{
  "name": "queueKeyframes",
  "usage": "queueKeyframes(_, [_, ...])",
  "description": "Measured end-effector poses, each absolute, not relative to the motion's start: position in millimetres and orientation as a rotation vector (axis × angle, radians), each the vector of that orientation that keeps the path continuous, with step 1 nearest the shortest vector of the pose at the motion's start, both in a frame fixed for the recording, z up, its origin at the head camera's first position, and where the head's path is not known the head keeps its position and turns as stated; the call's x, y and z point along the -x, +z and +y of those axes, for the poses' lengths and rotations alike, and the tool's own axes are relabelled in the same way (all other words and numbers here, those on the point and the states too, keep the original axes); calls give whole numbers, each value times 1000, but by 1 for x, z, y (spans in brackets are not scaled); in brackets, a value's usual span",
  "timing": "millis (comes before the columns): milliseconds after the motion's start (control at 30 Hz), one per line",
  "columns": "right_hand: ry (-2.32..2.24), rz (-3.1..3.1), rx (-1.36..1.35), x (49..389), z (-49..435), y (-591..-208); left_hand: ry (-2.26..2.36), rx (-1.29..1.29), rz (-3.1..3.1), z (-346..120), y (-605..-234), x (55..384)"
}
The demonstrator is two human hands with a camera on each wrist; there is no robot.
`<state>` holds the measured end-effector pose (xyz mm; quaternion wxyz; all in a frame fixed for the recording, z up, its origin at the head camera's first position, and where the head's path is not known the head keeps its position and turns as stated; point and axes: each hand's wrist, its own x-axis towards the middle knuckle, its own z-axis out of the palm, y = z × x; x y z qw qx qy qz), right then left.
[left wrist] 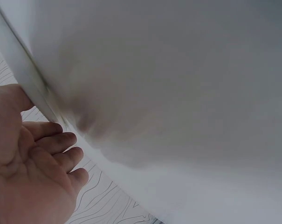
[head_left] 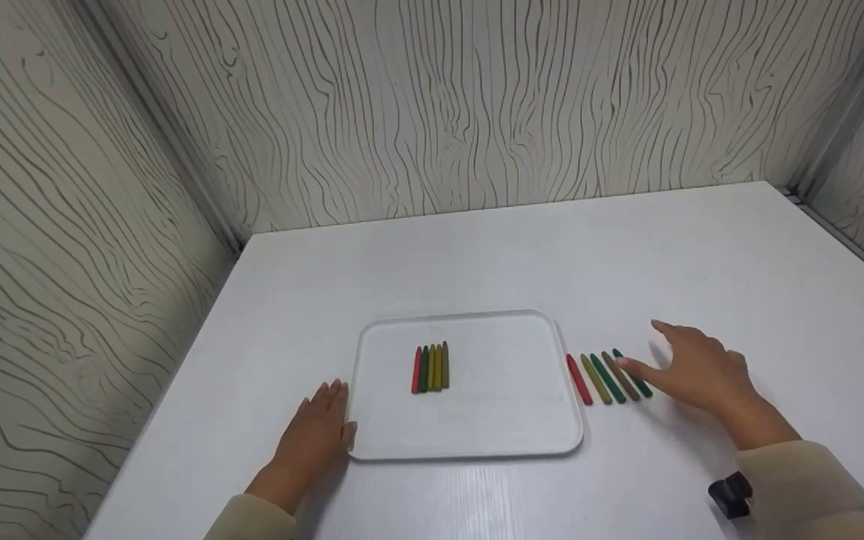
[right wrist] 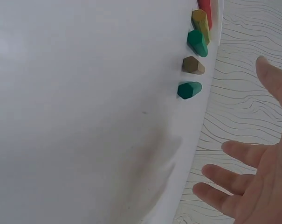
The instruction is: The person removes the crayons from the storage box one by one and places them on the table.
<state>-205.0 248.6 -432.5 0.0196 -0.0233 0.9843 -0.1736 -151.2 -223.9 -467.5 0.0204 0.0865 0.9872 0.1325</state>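
A white rectangular tray (head_left: 507, 405) lies on the table. My left hand (head_left: 312, 433) rests at its left side, with the thumb touching the rim and the fingers loosely extended; the left wrist view shows this hand (left wrist: 33, 163) by the tray edge. Several crayons (head_left: 430, 367), red, green and olive-yellow, lie side by side in the tray, left of its middle. Beyond the right rim is a slanted row of red, olive, brown and green crayons (head_left: 607, 378). My right hand (head_left: 702, 371) hovers at that row's right end, fingers spread, holding nothing; the right wrist view shows its palm (right wrist: 266, 186) beside the crayons.
A small black object (head_left: 730, 495) sits by the right sleeve. Wood-grain patterned panels (head_left: 477, 105) enclose the white table (head_left: 432, 262) at the back and both sides.
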Motion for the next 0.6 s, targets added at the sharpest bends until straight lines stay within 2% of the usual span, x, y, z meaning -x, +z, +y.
queueKeyframes(600, [-475,3161,208,213,204,-420,422,-253,3057,-224,-470,152])
